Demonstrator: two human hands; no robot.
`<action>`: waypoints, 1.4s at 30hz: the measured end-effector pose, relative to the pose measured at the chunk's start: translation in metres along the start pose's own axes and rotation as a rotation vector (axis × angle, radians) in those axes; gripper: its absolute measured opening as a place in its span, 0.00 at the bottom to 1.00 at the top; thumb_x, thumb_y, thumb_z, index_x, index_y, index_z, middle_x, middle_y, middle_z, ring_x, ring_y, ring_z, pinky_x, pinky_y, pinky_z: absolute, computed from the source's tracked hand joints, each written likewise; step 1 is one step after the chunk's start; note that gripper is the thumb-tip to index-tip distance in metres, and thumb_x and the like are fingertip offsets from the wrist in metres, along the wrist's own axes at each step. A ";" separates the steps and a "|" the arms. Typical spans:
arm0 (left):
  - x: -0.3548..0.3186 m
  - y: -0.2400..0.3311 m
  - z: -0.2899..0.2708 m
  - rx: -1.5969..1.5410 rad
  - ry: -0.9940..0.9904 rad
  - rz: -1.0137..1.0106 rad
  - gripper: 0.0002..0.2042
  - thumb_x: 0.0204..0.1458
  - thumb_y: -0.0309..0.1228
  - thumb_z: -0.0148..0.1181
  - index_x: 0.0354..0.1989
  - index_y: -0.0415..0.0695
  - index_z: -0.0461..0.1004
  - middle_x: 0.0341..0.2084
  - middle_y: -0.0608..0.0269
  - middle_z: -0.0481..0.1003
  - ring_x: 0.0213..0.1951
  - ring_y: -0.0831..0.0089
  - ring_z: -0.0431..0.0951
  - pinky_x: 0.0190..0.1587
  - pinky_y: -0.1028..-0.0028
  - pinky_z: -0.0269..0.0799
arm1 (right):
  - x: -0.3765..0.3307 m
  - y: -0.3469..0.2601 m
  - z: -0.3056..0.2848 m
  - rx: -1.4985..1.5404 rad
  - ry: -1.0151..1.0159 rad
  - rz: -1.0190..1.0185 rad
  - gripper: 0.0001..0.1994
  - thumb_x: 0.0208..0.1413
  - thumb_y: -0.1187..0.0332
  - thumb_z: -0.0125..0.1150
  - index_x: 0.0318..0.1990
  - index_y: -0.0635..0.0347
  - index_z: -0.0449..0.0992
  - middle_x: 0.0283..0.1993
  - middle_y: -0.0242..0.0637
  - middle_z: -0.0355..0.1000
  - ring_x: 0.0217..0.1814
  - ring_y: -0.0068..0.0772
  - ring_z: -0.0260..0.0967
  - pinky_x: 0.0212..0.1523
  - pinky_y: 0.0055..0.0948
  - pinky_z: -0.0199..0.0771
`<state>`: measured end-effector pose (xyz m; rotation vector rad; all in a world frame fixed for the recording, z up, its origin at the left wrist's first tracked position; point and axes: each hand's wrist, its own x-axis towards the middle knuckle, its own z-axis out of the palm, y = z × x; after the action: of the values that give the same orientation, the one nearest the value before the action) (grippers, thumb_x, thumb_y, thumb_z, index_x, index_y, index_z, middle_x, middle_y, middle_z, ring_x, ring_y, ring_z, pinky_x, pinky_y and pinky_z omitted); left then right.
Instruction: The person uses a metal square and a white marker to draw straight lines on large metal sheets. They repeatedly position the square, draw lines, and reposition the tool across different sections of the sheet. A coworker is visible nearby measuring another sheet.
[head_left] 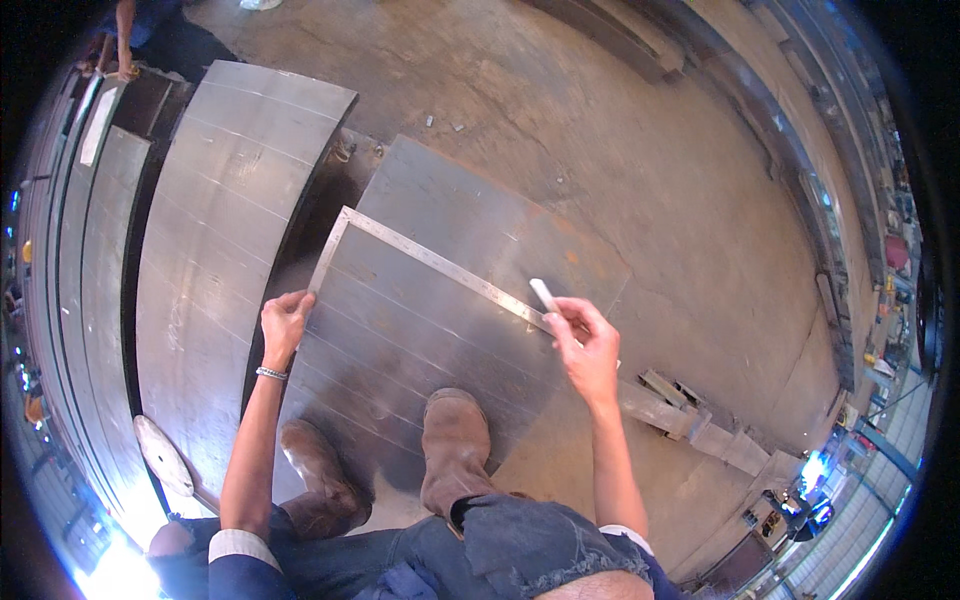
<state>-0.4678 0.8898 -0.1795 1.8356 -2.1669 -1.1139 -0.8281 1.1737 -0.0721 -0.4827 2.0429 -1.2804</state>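
Pinching white chalk (542, 293), right hand (588, 345) rests on steel square (420, 256) mid-frame; left hand (284, 322) grips its short leg on the steel plate (480, 225) (boots (455, 445) below, curved plates (225, 200) left).

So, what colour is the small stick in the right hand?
White; the stick in the right hand shows best in the head view.
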 end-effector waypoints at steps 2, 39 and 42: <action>0.001 -0.001 -0.001 -0.009 0.000 0.031 0.15 0.52 0.38 0.68 0.41 0.38 0.83 0.32 0.51 0.83 0.35 0.65 0.84 0.41 0.70 0.76 | 0.020 -0.025 0.018 -0.159 -0.019 -0.148 0.07 0.61 0.73 0.61 0.44 0.63 0.79 0.31 0.32 0.78 0.28 0.17 0.69 0.29 0.21 0.71; -0.004 0.022 -0.006 0.033 0.004 0.011 0.12 0.50 0.37 0.69 0.37 0.43 0.85 0.29 0.53 0.83 0.33 0.64 0.84 0.40 0.68 0.76 | 0.126 -0.039 0.222 -0.542 -0.288 -0.845 0.06 0.55 0.70 0.60 0.29 0.62 0.72 0.31 0.45 0.75 0.39 0.49 0.74 0.40 0.45 0.76; -0.006 0.025 -0.004 0.044 0.016 0.018 0.12 0.50 0.38 0.69 0.37 0.43 0.85 0.30 0.52 0.83 0.33 0.64 0.84 0.40 0.68 0.76 | 0.126 -0.037 0.226 -0.551 -0.296 -0.860 0.05 0.54 0.71 0.59 0.29 0.62 0.73 0.32 0.45 0.75 0.39 0.49 0.74 0.40 0.44 0.77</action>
<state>-0.4843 0.8931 -0.1600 1.8325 -2.2117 -1.0523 -0.7589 0.9338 -0.1486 -1.8327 1.9562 -0.9445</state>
